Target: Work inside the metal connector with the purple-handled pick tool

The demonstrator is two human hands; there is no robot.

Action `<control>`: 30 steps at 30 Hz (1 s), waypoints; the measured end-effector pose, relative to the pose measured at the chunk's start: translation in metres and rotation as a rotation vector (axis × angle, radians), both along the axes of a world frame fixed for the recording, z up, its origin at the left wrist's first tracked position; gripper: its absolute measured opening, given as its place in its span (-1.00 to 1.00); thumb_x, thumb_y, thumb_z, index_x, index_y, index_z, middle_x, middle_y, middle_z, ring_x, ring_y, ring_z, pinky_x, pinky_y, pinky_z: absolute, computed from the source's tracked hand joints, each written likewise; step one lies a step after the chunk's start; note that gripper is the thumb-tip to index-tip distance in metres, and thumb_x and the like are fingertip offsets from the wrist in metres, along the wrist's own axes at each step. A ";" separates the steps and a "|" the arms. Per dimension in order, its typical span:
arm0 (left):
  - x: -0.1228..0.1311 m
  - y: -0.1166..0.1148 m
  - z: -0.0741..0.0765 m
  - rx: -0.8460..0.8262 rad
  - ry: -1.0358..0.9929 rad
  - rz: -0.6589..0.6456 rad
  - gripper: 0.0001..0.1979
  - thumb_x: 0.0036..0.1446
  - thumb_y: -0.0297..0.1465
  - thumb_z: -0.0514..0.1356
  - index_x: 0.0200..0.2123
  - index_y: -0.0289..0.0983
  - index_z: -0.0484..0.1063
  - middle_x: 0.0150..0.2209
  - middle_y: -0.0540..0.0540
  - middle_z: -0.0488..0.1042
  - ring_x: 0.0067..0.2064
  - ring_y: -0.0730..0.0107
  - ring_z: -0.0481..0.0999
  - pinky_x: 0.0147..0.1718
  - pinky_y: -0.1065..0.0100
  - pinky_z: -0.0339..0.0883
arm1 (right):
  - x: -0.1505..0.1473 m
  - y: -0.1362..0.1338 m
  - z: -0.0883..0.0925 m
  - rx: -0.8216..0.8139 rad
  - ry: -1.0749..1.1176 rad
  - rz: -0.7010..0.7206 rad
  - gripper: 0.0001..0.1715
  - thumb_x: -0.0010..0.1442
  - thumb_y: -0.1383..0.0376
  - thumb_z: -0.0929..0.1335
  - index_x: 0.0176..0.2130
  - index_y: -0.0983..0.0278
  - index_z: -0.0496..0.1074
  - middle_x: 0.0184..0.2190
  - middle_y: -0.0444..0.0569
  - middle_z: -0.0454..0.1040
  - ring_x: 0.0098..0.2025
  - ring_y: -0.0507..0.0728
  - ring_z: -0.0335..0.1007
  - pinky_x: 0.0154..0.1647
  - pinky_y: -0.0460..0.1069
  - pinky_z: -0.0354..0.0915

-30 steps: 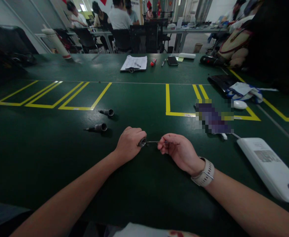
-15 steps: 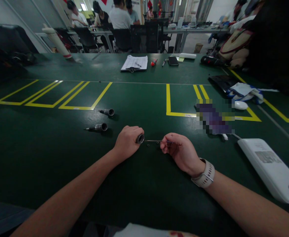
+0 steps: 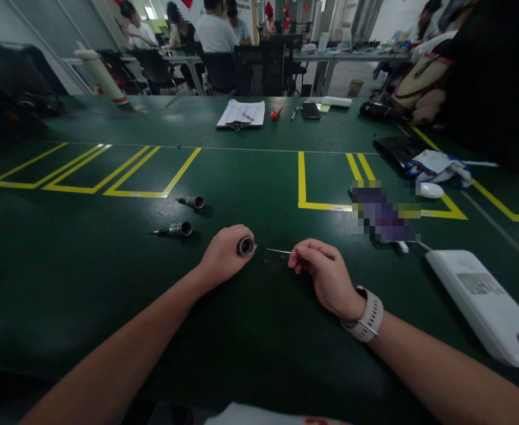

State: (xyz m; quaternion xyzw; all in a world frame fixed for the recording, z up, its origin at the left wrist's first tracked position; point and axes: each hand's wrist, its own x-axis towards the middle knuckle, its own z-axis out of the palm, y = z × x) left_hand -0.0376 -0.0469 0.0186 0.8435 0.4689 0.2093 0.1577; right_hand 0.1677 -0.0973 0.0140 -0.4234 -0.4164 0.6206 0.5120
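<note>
Seemingly midway: gripping a tube (image 3: 245, 246) in the left hand (image 3: 224, 254), a thin rod (image 3: 278, 251), clear of it, in the right hand (image 3: 321, 265); on the desk (image 3: 224, 342), loose rings (image 3: 265, 261), two similar tubes (image 3: 180, 229), done or waiting.

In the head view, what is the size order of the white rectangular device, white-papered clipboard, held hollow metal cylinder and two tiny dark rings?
1. White rectangular device
2. White-papered clipboard
3. Held hollow metal cylinder, partly hidden
4. Tiny dark rings; these two look alike
</note>
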 end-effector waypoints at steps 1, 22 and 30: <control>0.000 0.000 0.000 -0.018 -0.038 -0.004 -0.92 0.04 -0.41 0.14 -0.45 -0.29 0.31 -0.43 -0.02 0.37 -0.39 0.40 0.36 -0.41 0.37 0.20 | 0.000 0.000 0.000 0.000 -0.010 0.006 -0.78 0.13 0.34 0.29 -0.51 0.31 0.43 -0.56 -0.12 0.42 -0.49 0.00 0.27 -0.46 -0.09 0.17; 0.002 0.002 0.008 -0.050 -0.158 -0.064 -0.86 0.01 -0.33 0.20 -0.43 -0.29 0.36 -0.32 -0.09 0.45 -0.26 0.33 0.43 -0.25 0.28 0.29 | -0.001 0.004 -0.004 0.175 -0.457 -0.107 -0.80 0.06 0.36 0.34 -0.23 0.22 0.42 -0.24 -0.05 0.47 -0.20 0.13 0.36 -0.15 0.06 0.26; -0.012 0.004 0.022 0.058 0.037 0.198 -0.60 -0.03 -0.04 0.17 -0.37 -0.28 0.35 -0.39 -0.07 0.42 -0.37 0.30 0.39 -0.43 0.34 0.18 | -0.021 0.004 -0.014 0.507 -0.775 0.151 -0.62 0.12 0.49 0.25 -0.06 0.23 0.30 0.03 0.05 0.36 0.17 0.19 0.17 0.19 0.23 0.07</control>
